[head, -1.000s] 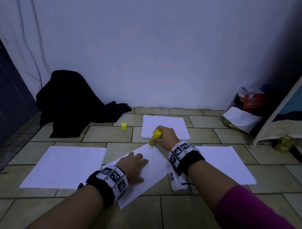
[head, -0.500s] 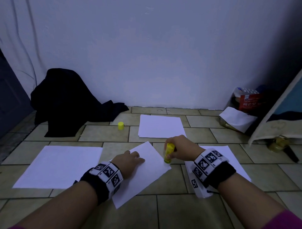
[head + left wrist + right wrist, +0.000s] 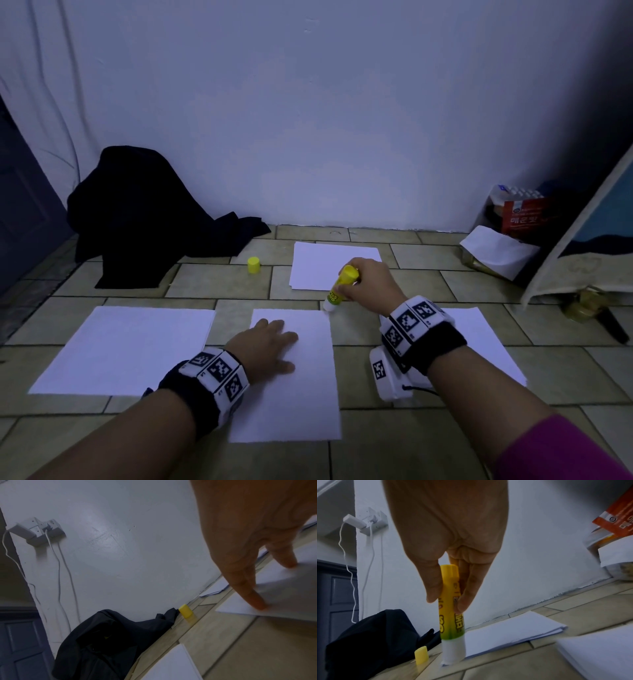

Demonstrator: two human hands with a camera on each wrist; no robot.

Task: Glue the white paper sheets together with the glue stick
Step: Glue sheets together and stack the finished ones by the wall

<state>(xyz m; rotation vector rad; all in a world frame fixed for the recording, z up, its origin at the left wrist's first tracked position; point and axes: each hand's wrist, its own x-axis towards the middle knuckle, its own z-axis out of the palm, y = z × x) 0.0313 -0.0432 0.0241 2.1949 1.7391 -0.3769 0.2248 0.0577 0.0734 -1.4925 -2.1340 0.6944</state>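
Observation:
A white paper sheet (image 3: 294, 387) lies straight on the tiled floor in front of me. My left hand (image 3: 265, 346) presses it flat with straight fingers (image 3: 254, 599). My right hand (image 3: 368, 286) grips a yellow glue stick (image 3: 340, 286) (image 3: 452, 608), uncapped, white tip down at the sheet's far right corner. The thumb and fingers curl round its barrel. More white sheets lie to the left (image 3: 126, 346), to the right (image 3: 486, 339) and as a stack farther back (image 3: 318, 265). The yellow cap (image 3: 253, 265) stands on the floor behind.
A black garment (image 3: 144, 212) is heaped against the white wall at back left. A red box and crumpled paper (image 3: 500, 250) sit at back right beside a leaning board (image 3: 582, 246). Chargers and cables (image 3: 39, 531) hang from a wall socket.
The sheet under my left hand has turned from slanted to straight. My right hand has carried the glue stick from the sheet's right edge up to its far right corner.

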